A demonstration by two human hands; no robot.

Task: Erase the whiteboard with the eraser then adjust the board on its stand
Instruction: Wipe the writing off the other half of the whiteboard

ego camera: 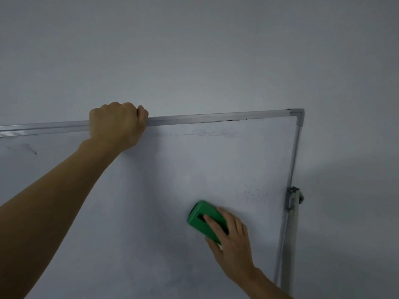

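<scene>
Bare forearm nearest the lens leads up to the left hand (117, 124), fingers curled tight over the aluminium top rail (216, 118) of the whiteboard (164, 182). Behind it stands a plain grey wall (194, 50). At the board's right edge, a stand post (291, 234) meets a clamp bracket (294, 197). Low on the board, the right hand (232, 244) grips a green eraser (204, 219) flat against the surface. Faint smudged marker traces (257, 196) remain, too blurred to read.
</scene>
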